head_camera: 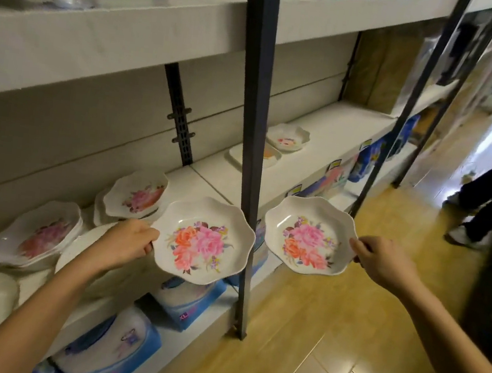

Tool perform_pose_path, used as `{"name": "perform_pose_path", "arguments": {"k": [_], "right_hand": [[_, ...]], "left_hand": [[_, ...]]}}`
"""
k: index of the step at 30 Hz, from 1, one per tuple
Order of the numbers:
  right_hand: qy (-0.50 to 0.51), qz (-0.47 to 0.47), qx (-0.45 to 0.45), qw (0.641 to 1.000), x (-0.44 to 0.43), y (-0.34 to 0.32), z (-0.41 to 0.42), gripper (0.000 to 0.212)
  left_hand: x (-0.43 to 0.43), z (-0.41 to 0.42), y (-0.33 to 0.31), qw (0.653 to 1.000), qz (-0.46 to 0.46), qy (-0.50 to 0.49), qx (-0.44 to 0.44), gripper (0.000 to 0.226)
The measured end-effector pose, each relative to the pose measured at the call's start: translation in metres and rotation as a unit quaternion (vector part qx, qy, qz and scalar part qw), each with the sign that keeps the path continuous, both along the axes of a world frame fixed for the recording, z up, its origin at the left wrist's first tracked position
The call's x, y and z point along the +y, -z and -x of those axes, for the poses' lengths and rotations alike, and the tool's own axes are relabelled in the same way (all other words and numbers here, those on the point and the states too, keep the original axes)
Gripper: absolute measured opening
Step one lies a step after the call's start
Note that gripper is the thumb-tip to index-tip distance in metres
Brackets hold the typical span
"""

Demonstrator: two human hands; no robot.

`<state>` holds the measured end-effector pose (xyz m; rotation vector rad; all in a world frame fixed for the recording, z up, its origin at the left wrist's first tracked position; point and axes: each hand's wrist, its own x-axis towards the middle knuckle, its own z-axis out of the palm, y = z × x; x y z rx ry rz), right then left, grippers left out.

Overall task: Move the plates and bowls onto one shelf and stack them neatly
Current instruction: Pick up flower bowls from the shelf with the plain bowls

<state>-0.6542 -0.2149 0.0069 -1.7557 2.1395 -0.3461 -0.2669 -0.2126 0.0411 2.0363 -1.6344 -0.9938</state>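
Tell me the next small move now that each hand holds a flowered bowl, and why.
Probably set the left bowl down on the nearest stack of matching bowls. The left hand holds it by the rim close to that stack at the edge of the shelf, while the right hand holds the right bowl out over the floor, past the post.

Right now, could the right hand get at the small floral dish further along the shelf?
Probably not freely: the right hand grips a floral bowl, though nothing stands between it and that dish.
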Motion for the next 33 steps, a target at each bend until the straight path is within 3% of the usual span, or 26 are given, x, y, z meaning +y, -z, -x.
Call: {"name": "perform_pose_path", "arguments": {"k": [8,17,33], "right_hand": [[-0.014,-0.005,0.025,1.000,-0.042,-0.004,0.097,0.042],[-0.052,-0.001,0.023,0.998,-0.099,-0.003,0.191,0.041],[-0.099,0.003,0.006,0.995,-0.254,0.004,0.260,0.040]], "left_hand": [[-0.012,0.101,0.005,0.998,0.004,-0.053,0.021,0.029],[-0.045,0.195,0.016,0.994,0.026,-0.101,0.027,0.044],[-0.163,0.276,0.020,0.984,0.021,-0.176,0.038,0.036]]}}
